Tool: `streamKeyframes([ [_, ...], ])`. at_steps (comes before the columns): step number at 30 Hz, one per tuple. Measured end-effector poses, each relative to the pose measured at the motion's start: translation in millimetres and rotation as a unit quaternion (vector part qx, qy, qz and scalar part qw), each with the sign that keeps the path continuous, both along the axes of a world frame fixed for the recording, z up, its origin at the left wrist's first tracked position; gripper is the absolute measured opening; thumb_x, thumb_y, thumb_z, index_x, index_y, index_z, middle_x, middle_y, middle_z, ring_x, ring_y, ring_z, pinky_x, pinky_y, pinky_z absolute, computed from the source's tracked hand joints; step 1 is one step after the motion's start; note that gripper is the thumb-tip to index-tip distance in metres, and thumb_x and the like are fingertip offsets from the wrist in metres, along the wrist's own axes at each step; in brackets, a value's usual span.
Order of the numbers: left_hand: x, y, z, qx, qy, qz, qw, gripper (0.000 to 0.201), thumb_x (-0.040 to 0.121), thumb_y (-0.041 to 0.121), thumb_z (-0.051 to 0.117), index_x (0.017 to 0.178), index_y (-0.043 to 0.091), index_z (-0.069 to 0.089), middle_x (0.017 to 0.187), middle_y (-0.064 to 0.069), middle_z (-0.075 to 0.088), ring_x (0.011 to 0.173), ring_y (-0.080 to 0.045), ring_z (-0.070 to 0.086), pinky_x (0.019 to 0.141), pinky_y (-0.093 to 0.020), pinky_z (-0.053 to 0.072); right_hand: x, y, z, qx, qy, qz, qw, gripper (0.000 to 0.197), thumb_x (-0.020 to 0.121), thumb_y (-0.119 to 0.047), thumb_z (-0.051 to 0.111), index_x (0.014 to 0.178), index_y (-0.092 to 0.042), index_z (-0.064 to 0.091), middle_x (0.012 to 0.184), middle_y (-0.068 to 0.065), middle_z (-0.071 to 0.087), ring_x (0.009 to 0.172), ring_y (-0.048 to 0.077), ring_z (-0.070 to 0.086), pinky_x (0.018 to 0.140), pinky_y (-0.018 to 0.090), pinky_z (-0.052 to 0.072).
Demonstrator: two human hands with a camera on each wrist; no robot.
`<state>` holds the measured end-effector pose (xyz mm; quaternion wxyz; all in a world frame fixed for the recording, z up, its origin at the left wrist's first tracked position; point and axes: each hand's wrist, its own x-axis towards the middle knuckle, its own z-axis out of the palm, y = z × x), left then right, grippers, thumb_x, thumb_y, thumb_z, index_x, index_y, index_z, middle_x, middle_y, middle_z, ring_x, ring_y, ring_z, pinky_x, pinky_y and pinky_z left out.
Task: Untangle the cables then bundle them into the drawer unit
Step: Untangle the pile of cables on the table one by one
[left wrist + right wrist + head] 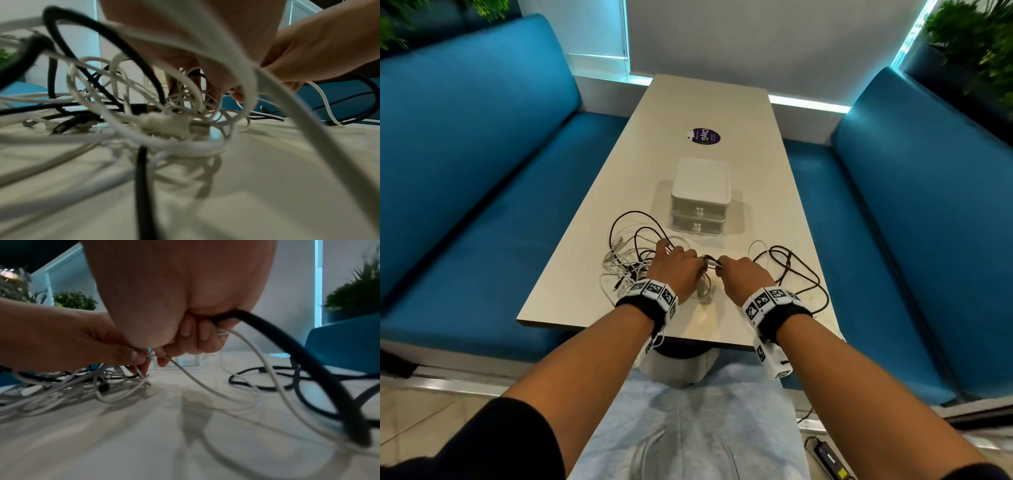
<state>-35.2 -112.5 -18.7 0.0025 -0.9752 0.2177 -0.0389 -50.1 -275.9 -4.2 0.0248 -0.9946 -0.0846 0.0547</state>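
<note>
A tangle of white and black cables (630,255) lies on the pale table (709,102), left of centre. My left hand (681,265) rests at its right edge and pinches a thin white cable (197,379), seen in the right wrist view. My right hand (739,272) is right beside it, its fingers curled round a thick black cable (298,353) and the white one. The black cable loops away on the right (799,274). A white two-drawer unit (700,202) stands just beyond the hands with both drawers closed. In the left wrist view the tangle (156,116) fills the foreground, blurred.
Blue benches flank the table on the left (465,171) and the right (928,222). A round purple sticker (703,136) sits past the drawer unit. The table's near edge (619,330) is just behind my wrists. A power strip (828,459) lies on the floor.
</note>
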Motion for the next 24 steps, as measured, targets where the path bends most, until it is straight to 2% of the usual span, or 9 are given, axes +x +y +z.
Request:
streamKeyframes([
  [3,1.2,6.0,-4.1,-0.006,-0.004,0.007,1.0,0.026,0.101,0.034,0.039,0.103,0.031,0.065,0.102,0.008,0.065,0.106,-0.021,0.055,0.106,-0.052,0.02,2.3,-16.6,3.9,-0.058,-0.009,0.003,0.998,0.023,0.102,-0.026,0.036,0.117,-0.016,0.05,0.085,0.008,0.055,0.071,0.029,0.056,0.058,0.034,0.043],
  [5,3.0,10.9,-6.4,-0.008,-0.003,0.014,1.0,0.026,0.1,0.034,0.04,0.102,0.032,0.066,0.103,0.008,0.065,0.108,-0.021,0.054,0.105,-0.051,0.019,2.3,-34.7,6.1,-0.08,-0.009,-0.008,0.997,0.023,0.102,-0.024,0.036,0.118,-0.016,0.05,0.091,0.009,0.062,0.077,0.031,0.061,0.059,0.034,0.044],
  [9,4.9,14.7,-7.1,0.002,-0.006,0.014,1.0,0.028,0.101,0.035,0.038,0.101,0.033,0.066,0.103,0.01,0.065,0.108,-0.02,0.054,0.103,-0.05,0.018,-3.8,-73.1,15.9,-0.108,0.0,-0.07,0.992,0.025,0.099,-0.016,0.039,0.121,-0.018,0.052,0.1,0.008,0.065,0.087,0.03,0.066,0.063,0.034,0.046],
  [13,3.6,7.7,-5.4,0.016,0.002,0.016,1.0,0.024,0.099,0.031,0.041,0.101,0.034,0.065,0.1,0.009,0.065,0.106,-0.02,0.055,0.103,-0.051,0.02,-9.8,-77.8,19.4,-0.14,0.009,-0.113,0.984,0.03,0.095,-0.006,0.037,0.118,-0.013,0.055,0.106,0.008,0.066,0.093,0.028,0.066,0.066,0.035,0.046],
  [16,2.8,3.8,-2.7,0.014,0.007,0.022,1.0,0.024,0.099,0.031,0.041,0.103,0.034,0.065,0.101,0.008,0.064,0.106,-0.021,0.055,0.104,-0.051,0.018,-9.4,-59.9,19.3,-0.105,-0.027,-0.124,0.986,0.029,0.096,-0.005,0.036,0.115,-0.011,0.057,0.108,0.008,0.068,0.095,0.029,0.067,0.067,0.034,0.045],
  [18,2.1,2.7,-1.5,0.013,0.011,0.018,1.0,0.026,0.099,0.03,0.04,0.103,0.033,0.065,0.102,0.008,0.064,0.106,-0.021,0.055,0.105,-0.052,0.018,-7.2,-44.2,18.3,-0.07,-0.047,-0.113,0.99,0.028,0.097,-0.007,0.034,0.119,-0.01,0.052,0.104,0.01,0.068,0.092,0.031,0.067,0.064,0.034,0.043],
  [21,-0.6,-0.1,1.5,0.008,0.009,0.016,1.0,0.026,0.099,0.03,0.04,0.1,0.031,0.065,0.099,0.007,0.065,0.103,-0.022,0.055,0.105,-0.052,0.019,-8.3,-18.0,11.6,-0.045,-0.081,-0.054,0.994,0.031,0.096,-0.009,0.033,0.126,-0.01,0.042,0.096,0.011,0.067,0.082,0.033,0.066,0.057,0.034,0.039],
  [24,-3.3,-3.1,3.7,0.007,0.004,0.016,1.0,0.027,0.098,0.032,0.038,0.096,0.029,0.065,0.096,0.006,0.065,0.102,-0.023,0.056,0.105,-0.052,0.019,-11.6,3.2,1.3,-0.003,-0.085,-0.003,0.996,0.026,0.099,-0.017,0.033,0.122,-0.013,0.042,0.093,0.011,0.066,0.079,0.035,0.064,0.056,0.035,0.038],
])
